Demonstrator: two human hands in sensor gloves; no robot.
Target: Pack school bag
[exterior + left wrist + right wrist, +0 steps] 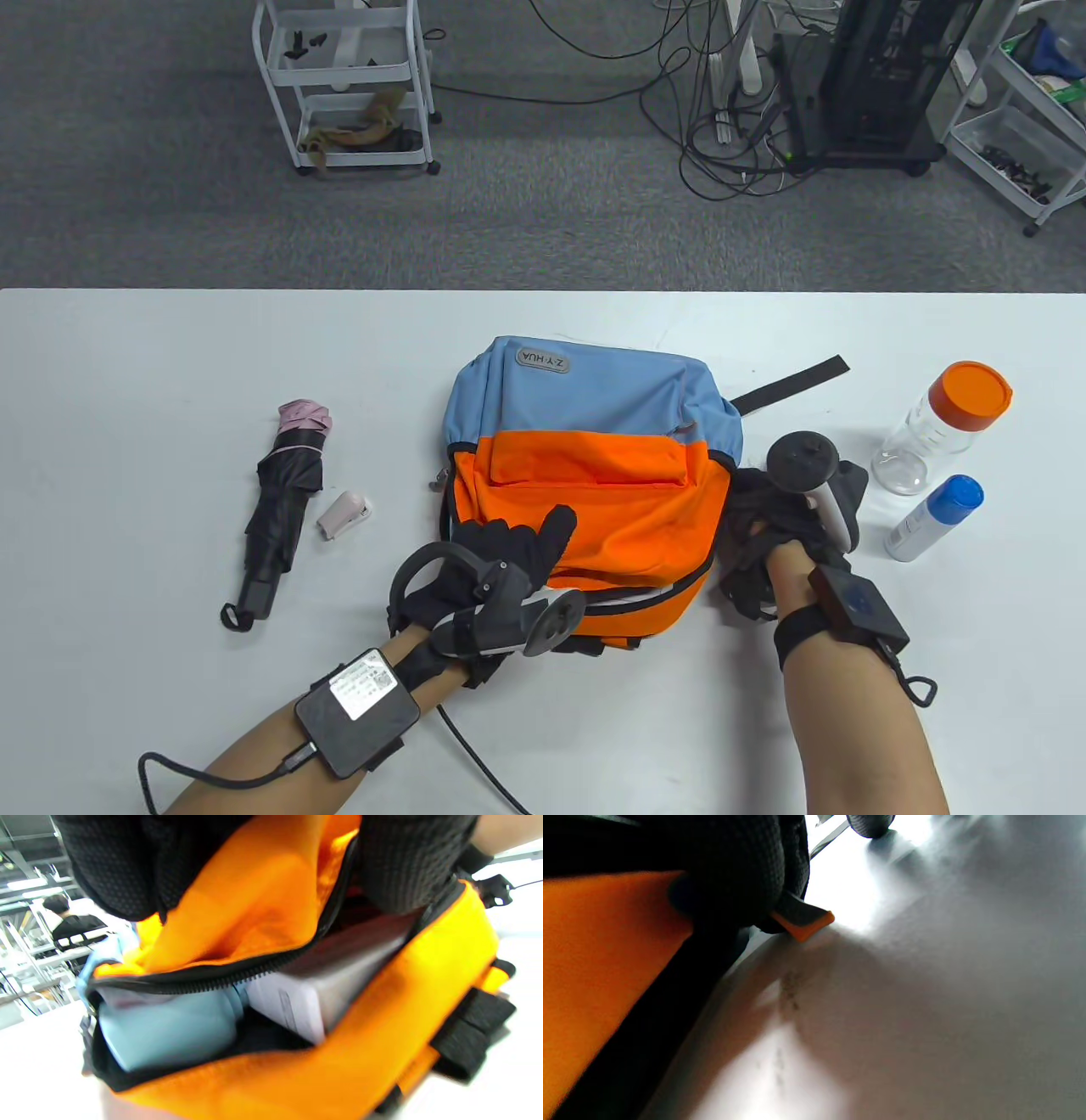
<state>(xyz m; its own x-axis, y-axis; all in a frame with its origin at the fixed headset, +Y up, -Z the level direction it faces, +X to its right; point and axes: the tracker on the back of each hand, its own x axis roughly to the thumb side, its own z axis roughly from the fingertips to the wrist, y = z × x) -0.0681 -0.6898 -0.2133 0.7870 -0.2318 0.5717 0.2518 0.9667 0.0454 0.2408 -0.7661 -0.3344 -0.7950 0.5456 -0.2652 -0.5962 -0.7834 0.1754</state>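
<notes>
The soft, floppy backpack (594,484) lies mid-table, the left hand (501,552) holding its orange flap open at seven o'clock, the right hand (780,526) gripping its black side fabric at three (best held by seams).

Black mesh gloves (501,552), wrist modules (356,711) (cabled)

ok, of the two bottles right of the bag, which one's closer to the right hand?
The small white bottle with the blue cap, just beside the right hand; the clear jar with the orange lid lies farther back.
</notes>
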